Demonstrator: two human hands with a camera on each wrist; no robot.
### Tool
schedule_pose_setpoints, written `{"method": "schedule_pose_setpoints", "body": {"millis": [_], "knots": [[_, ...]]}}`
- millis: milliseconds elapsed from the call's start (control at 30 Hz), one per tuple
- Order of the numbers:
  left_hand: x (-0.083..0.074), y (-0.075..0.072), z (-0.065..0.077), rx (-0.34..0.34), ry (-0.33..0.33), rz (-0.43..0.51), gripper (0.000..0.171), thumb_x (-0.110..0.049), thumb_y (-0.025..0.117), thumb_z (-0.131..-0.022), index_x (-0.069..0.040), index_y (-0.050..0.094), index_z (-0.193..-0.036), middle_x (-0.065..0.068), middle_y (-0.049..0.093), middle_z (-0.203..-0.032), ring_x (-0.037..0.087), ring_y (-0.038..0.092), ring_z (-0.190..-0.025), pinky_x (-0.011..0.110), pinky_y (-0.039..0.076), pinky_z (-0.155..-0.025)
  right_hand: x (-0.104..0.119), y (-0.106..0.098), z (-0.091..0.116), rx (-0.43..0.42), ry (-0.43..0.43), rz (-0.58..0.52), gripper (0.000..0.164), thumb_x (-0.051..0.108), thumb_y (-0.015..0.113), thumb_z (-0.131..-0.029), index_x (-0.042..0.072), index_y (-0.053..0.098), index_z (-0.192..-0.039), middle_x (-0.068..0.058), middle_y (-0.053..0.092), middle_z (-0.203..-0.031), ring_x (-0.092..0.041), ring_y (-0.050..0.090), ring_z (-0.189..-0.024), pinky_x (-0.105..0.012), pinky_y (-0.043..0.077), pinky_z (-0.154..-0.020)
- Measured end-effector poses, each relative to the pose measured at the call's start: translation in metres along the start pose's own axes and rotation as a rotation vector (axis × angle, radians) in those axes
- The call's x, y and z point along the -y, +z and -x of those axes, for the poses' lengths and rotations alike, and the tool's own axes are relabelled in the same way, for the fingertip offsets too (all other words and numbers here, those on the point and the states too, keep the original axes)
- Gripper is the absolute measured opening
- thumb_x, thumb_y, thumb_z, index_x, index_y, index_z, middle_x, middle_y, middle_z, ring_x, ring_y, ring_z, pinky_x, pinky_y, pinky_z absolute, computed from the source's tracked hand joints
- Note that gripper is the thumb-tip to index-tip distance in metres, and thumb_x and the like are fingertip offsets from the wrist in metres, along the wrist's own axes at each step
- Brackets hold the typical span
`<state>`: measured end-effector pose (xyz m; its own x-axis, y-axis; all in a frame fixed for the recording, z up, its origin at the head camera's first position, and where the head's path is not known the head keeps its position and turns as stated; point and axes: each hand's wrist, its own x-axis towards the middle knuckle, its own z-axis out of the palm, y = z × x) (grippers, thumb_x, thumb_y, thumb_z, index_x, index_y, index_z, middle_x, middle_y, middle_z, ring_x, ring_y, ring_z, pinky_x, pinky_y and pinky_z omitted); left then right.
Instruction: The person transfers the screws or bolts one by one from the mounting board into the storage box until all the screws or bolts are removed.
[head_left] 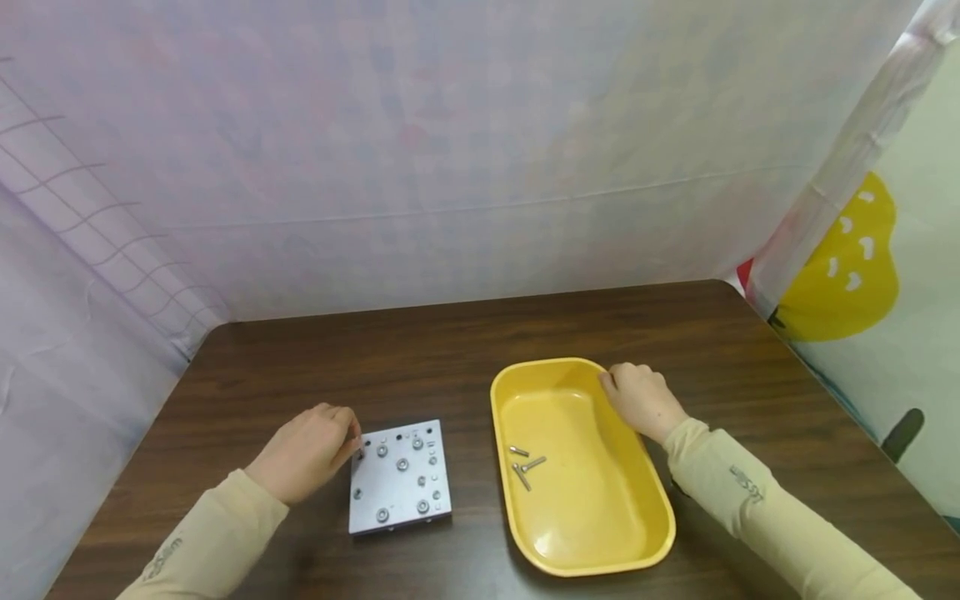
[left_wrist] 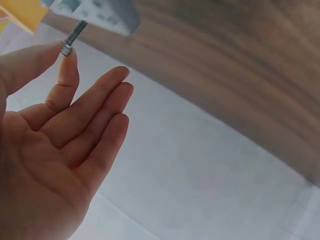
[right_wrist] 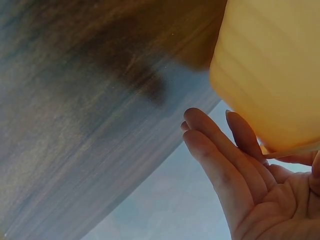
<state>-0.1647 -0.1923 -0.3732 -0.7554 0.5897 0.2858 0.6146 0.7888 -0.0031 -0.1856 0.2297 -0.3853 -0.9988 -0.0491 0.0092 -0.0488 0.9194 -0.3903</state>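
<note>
A hex-socket screw is pinched by its head between the thumb and index finger of my left hand. Its threaded end points at the silver metal plate, right over the plate's upper left corner in the head view. The other left fingers are extended. Several screws and holes dot the plate. My right hand grips the upper right rim of a yellow tray, thumb over the edge and fingers along the outside. Three loose screws lie in the tray's left part.
Plate and tray sit side by side on a dark wood-grain table. A pale patterned curtain hangs behind the table's far edge. Another cloth with a yellow printed shape hangs at the right.
</note>
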Motion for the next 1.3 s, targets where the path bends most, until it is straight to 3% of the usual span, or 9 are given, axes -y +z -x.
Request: {"method": "schedule_pose_setpoints", "body": {"millis": [333,533,767,967,1200,1300], "knots": [[-0.021,-0.012,-0.028,0.025,0.051,0.041,0.01,-0.011,0.074,-0.086,-0.01,0.063,-0.086,0.0,0.065,-0.082,0.017,0.061,-0.082,0.033,0.055,-0.07,0.0,0.001,-0.001,0.01,0.01,-0.008,0.038,0.02,0.04,-0.104,0.002,0.061,-0.078,-0.007,0.051,-0.062,-0.021,0.05,-0.056,-0.032,0.045,-0.053],[-0.039,-0.011,-0.05,0.016,0.133,0.03,0.011,-0.014,0.073,-0.088,-0.009,0.063,-0.086,-0.001,0.066,-0.083,0.018,0.063,-0.087,0.033,0.056,-0.079,0.002,0.001,-0.001,0.003,0.008,-0.004,0.038,0.019,0.041,-0.104,0.0,0.062,-0.079,-0.007,0.053,-0.062,-0.021,0.05,-0.055,-0.032,0.046,-0.053],[-0.065,-0.013,-0.076,0.065,0.228,0.046,0.01,-0.017,0.07,-0.092,-0.009,0.064,-0.09,-0.001,0.068,-0.086,0.018,0.064,-0.09,0.032,0.056,-0.085,0.002,0.001,-0.002,0.0,-0.001,0.007,0.039,0.02,0.041,-0.104,0.001,0.062,-0.077,-0.008,0.055,-0.063,-0.023,0.052,-0.057,-0.037,0.048,-0.056],[-0.087,-0.015,-0.096,0.041,0.315,0.017,0.013,-0.02,0.07,-0.092,-0.009,0.065,-0.093,0.0,0.069,-0.089,0.018,0.063,-0.089,0.032,0.056,-0.086,0.002,0.002,-0.002,0.001,0.008,0.0,0.039,0.02,0.041,-0.104,0.002,0.062,-0.076,-0.008,0.055,-0.063,-0.023,0.052,-0.057,-0.037,0.048,-0.056],[-0.108,-0.019,-0.112,0.132,0.351,-0.048,0.015,-0.023,0.066,-0.095,-0.009,0.067,-0.099,0.0,0.07,-0.093,0.017,0.062,-0.092,0.032,0.055,-0.089,0.003,0.001,-0.002,-0.008,0.0,0.008,0.04,0.019,0.041,-0.104,0.002,0.062,-0.075,-0.008,0.055,-0.063,-0.022,0.052,-0.056,-0.037,0.048,-0.056],[-0.115,-0.02,-0.119,0.142,0.359,-0.062,0.014,-0.024,0.065,-0.096,-0.01,0.067,-0.098,-0.001,0.07,-0.092,0.016,0.06,-0.088,0.03,0.055,-0.084,0.002,0.0,-0.002,-0.003,0.004,0.004,0.04,0.019,0.041,-0.104,0.003,0.061,-0.074,-0.007,0.054,-0.061,-0.022,0.051,-0.055,-0.035,0.047,-0.055]]}}
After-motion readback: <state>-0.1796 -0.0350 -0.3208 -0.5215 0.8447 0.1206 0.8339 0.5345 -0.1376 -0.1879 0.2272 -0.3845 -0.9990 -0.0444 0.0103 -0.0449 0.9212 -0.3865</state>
